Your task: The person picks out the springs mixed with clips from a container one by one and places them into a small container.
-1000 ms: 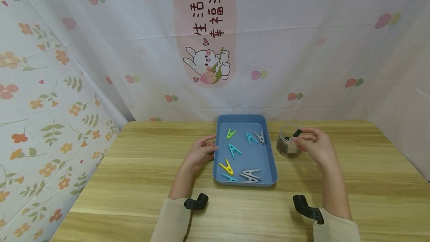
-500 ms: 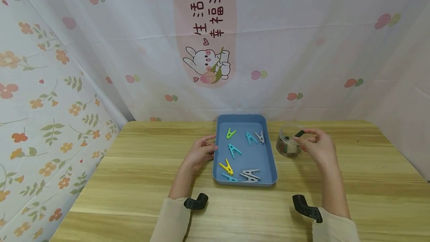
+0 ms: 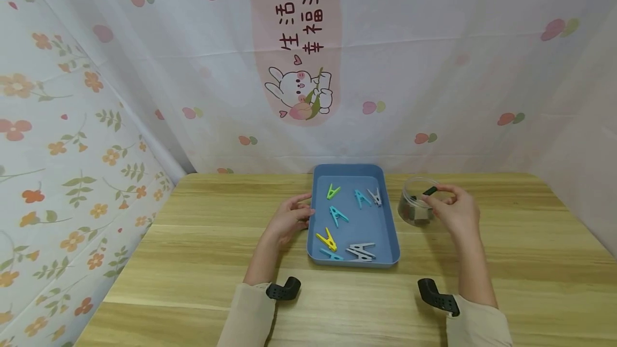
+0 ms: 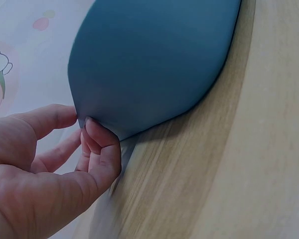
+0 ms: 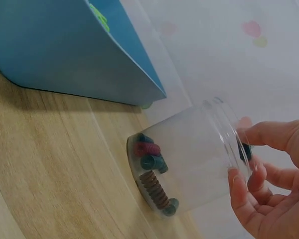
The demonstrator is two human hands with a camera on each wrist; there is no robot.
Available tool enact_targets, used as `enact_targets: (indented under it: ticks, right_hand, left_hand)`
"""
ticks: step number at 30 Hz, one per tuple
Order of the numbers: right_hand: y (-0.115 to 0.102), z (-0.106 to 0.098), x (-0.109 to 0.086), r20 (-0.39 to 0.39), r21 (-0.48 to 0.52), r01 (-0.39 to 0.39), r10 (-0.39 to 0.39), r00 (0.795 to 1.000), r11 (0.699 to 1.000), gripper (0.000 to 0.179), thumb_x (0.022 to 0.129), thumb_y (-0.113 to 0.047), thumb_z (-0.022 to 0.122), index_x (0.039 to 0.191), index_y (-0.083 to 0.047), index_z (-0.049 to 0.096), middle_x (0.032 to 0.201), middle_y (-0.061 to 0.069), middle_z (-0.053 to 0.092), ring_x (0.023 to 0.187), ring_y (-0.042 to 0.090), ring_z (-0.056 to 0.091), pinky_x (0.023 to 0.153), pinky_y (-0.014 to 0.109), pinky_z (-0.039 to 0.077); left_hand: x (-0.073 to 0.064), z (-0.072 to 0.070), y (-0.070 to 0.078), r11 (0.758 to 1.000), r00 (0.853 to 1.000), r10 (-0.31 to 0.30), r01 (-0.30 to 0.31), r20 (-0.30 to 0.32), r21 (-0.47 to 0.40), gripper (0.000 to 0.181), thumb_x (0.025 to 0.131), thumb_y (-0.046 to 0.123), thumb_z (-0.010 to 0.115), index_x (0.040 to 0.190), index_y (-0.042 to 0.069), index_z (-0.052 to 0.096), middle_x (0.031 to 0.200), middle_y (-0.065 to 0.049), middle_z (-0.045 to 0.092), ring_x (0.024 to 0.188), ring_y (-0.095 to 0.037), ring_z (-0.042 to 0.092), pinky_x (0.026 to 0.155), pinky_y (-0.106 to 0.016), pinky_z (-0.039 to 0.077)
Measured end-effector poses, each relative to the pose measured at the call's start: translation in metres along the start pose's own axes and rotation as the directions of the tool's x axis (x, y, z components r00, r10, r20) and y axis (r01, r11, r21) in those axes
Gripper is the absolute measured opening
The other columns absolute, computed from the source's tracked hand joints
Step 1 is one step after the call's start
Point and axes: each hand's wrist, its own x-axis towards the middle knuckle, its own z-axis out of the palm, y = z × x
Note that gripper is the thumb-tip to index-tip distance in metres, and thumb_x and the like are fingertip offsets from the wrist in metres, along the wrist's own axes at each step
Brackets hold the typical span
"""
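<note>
In the head view a blue tray point(image 3: 354, 218) holds several clothespins, among them a green clothespin point(image 3: 333, 191), a yellow clothespin point(image 3: 327, 240) and teal and grey ones. My left hand point(image 3: 291, 216) is at the tray's left side; the left wrist view has its thumb and fingers pinching the edge of the tray wall point(image 4: 149, 59). To the right stands a clear round jar point(image 3: 415, 213). Over its mouth my right hand point(image 3: 455, 209) pinches a short, dark green stick-like piece point(image 3: 430, 190), partly covered by the fingers in the right wrist view.
Inside the jar, on its bottom, lie a brown coil-shaped piece point(image 5: 154, 189), a dark red piece point(image 5: 147, 149) and dark green pieces point(image 5: 152, 162). The wooden table point(image 3: 202, 283) ends at a printed curtain point(image 3: 434, 68) behind tray and jar.
The dark green piece and my right fingers have shifted slightly to the right at the jar's mouth. My left hand keeps its place on the tray. The head view has shifted a little.
</note>
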Motion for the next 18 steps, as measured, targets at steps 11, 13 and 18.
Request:
enact_targets:
  ticks: [11,13,18]
  right_hand:
    - [-0.0005,0.0026,0.0017,-0.016,0.023,-0.041,0.042,0.999,0.999,0.057,0.095,-0.032,0.069,0.141,-0.002,0.053,0.07,-0.004,0.057,0.069,0.017,0.061,0.06,0.032,0.046]
    - [-0.0001,0.0027,0.0012,-0.012,0.026,-0.042,0.042,0.999,0.999,0.058,0.095,-0.033,0.068,0.142,-0.003,0.053,0.073,-0.003,0.058,0.07,0.018,0.061,0.062,0.033,0.047]
    - [0.0024,0.002,0.0013,-0.004,0.033,-0.048,0.049,0.999,0.998,0.062,0.094,-0.038,0.068,0.144,-0.005,0.051,0.074,-0.003,0.058,0.071,0.015,0.061,0.062,0.033,0.048]
  left_hand:
    - [0.0014,0.0005,-0.0009,1.0,1.0,0.0,0.0,-0.013,-0.003,0.053,0.095,-0.003,0.06,0.147,0.002,0.048,0.099,-0.009,0.056,0.079,-0.015,0.056,0.068,-0.025,0.053]
    - [0.0013,0.001,-0.0008,1.0,1.0,-0.003,0.003,-0.017,-0.001,0.054,0.095,-0.003,0.06,0.147,0.003,0.048,0.099,-0.009,0.057,0.079,-0.015,0.057,0.068,-0.025,0.053]
    - [0.0021,0.001,-0.0014,1.0,1.0,0.001,-0.001,-0.008,0.002,0.054,0.095,-0.003,0.06,0.147,0.001,0.047,0.098,-0.008,0.056,0.078,-0.015,0.056,0.067,-0.025,0.053]
